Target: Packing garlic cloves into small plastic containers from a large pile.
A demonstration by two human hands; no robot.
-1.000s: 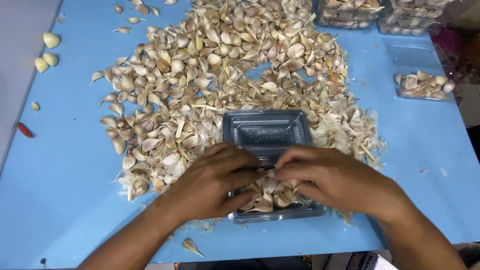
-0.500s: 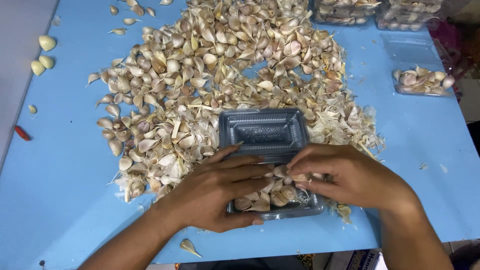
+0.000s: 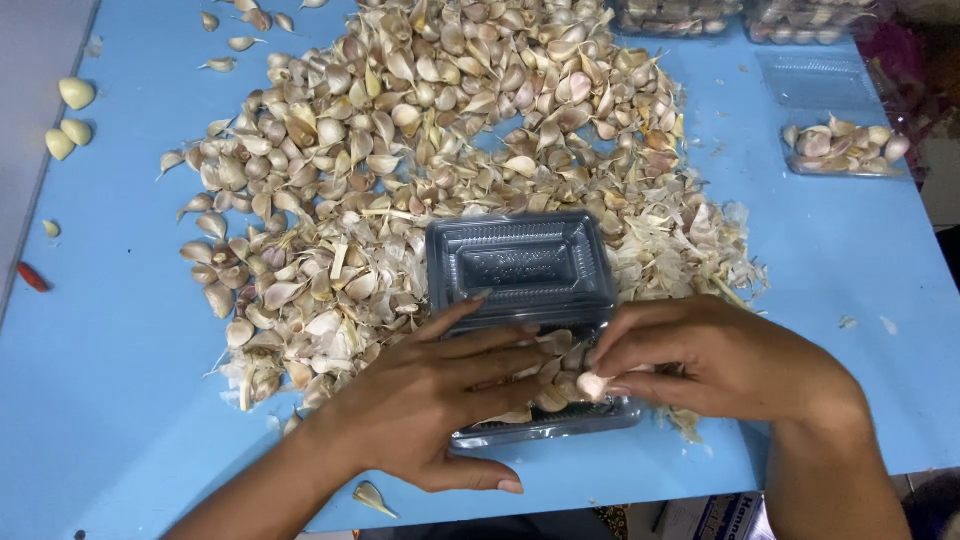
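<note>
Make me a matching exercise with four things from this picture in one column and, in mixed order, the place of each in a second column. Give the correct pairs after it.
Things:
1. clear clamshell box
2. small red thing
3. filled clear tray
4. single clove

Places:
A. far right of the blue table
B. near edge, under the left hand
C. far left edge
D. between both hands, near the right hand

Pairs: 1-D, 2-C, 3-A, 4-B

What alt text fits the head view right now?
Two hands press garlic cloves into a clear hinged plastic box on a blue table: left hand flat on the cloves, right hand pinching one clove. A large garlic pile lies behind.
</note>
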